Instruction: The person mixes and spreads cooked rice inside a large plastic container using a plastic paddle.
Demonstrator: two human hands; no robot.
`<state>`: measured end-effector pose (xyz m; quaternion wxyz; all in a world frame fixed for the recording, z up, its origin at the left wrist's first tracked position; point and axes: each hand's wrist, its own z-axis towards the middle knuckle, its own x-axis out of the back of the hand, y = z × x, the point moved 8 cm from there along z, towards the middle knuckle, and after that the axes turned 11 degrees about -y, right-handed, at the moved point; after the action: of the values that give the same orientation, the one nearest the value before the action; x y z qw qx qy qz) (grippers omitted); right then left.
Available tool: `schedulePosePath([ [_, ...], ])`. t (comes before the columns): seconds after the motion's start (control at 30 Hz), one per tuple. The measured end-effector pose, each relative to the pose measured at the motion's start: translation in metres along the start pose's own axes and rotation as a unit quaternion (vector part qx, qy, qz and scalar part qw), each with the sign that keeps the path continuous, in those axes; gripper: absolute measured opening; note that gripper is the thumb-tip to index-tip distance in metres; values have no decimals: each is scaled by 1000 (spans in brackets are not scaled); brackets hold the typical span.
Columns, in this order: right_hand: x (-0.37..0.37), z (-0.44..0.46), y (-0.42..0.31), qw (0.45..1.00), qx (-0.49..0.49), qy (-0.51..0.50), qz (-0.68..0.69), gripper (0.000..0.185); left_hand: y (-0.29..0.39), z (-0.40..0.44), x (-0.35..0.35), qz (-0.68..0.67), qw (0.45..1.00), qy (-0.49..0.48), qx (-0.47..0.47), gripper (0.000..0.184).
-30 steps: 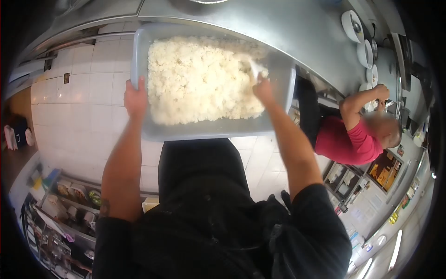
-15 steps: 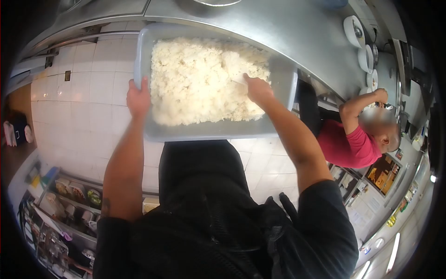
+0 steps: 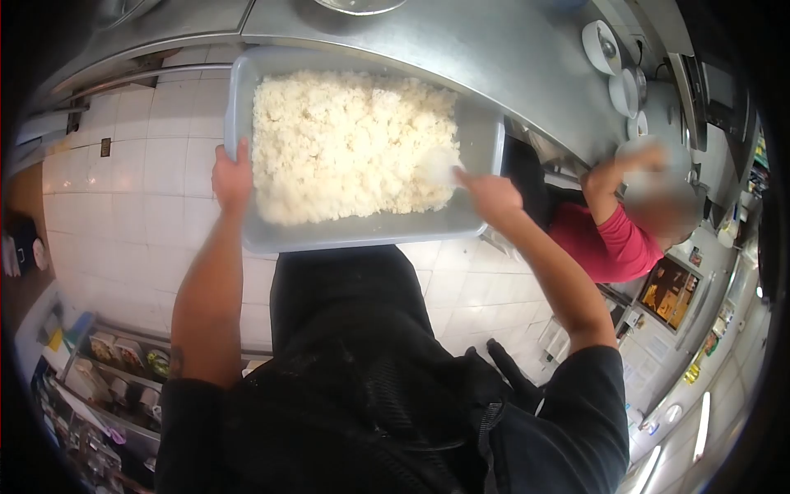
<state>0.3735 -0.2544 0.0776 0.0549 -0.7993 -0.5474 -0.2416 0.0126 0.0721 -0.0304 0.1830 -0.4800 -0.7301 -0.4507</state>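
Note:
A grey plastic tub (image 3: pixel 485 156) full of loose white rice (image 3: pixel 346 148) is held in front of my body, its far edge by the metal counter. My left hand (image 3: pixel 233 179) grips the tub's left wall, thumb over the rim. Over the right side of the tub, my right hand (image 3: pixel 491 196) is closed on a pale, blurred utensil (image 3: pixel 440 167), which looks like a rice paddle. Its blade touches the rice near the right edge of the heap.
A steel counter (image 3: pixel 461 41) runs along the far side, with white bowls (image 3: pixel 601 48) at the right and a metal dish (image 3: pixel 360 4) at the top. A person in a red shirt (image 3: pixel 605 243) stands at the right. Shelves with containers (image 3: pixel 123 354) are at lower left.
My right hand has moved down and right with the utensil, from the rice's upper right to its lower right. The view has shifted slightly. My left hand keeps its grip on the tub.

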Motion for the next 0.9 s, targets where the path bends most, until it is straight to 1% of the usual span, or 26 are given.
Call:
schedulePosePath([
  [0.07,1,40,-32,1000,-4,1,14,66,-1,-2,0,-1,1000,-2,0,54],
  [0.13,-20,80,-37,999,-12,-3,36,66,-1,0,1,16,1000,6,-2,53],
  [0.2,-40,109,-27,982,30,74,171,69,-2,-2,-5,20,1000,14,-4,53],
  [0.27,-70,117,-30,942,20,121,313,74,-7,3,-5,6,1000,24,-9,53],
  [0.3,-80,117,-35,920,20,156,360,76,-4,2,-4,4,1000,25,-12,53],
  [0.33,-84,121,-43,920,22,161,357,76,-3,1,-4,-3,1000,19,-10,53],
  [0.37,-93,123,-45,858,20,167,485,78,-3,0,-3,-8,1000,11,-9,53],
  [0.4,-106,119,-45,777,13,168,607,80,-3,-2,-1,-5,1000,10,-13,53],
  [0.43,-92,86,-48,729,-33,32,683,81,-2,-3,0,-3,1000,15,-16,53],
  [0.47,-77,64,-39,724,-40,35,687,81,0,-4,-2,-1,1000,18,-19,53],
  [0.53,-71,36,-15,750,-31,-17,660,79,1,-1,-5,-8,1000,12,-27,53],
  [0.57,-62,28,8,844,3,71,531,76,-3,0,-4,-13,999,15,-26,53],
  [0.6,-56,17,27,910,39,155,383,73,-7,0,-5,-14,1000,13,-24,53],
  [0.67,-56,-14,43,966,48,148,205,64,-10,4,-6,-5,999,22,-28,55],
  [0.7,-51,-23,38,967,49,148,203,64,-13,7,-8,-7,999,22,-28,55],
  [0.73,-62,-23,31,992,7,42,122,59,-15,9,-9,-7,999,27,-30,55],
  [0.77,-74,-20,28,997,-34,-66,37,56,-13,8,-7,-7,999,31,-30,54],
  [0.8,-76,-11,23,997,-30,-67,35,56,-12,7,-6,-6,999,33,-26,54],
  [0.87,-87,17,20,991,-58,-39,116,54,-10,4,-5,-1,999,22,-24,54],
  [0.9,-86,26,20,995,-53,4,90,49,-12,2,-5,4,1000,18,-20,54],
])
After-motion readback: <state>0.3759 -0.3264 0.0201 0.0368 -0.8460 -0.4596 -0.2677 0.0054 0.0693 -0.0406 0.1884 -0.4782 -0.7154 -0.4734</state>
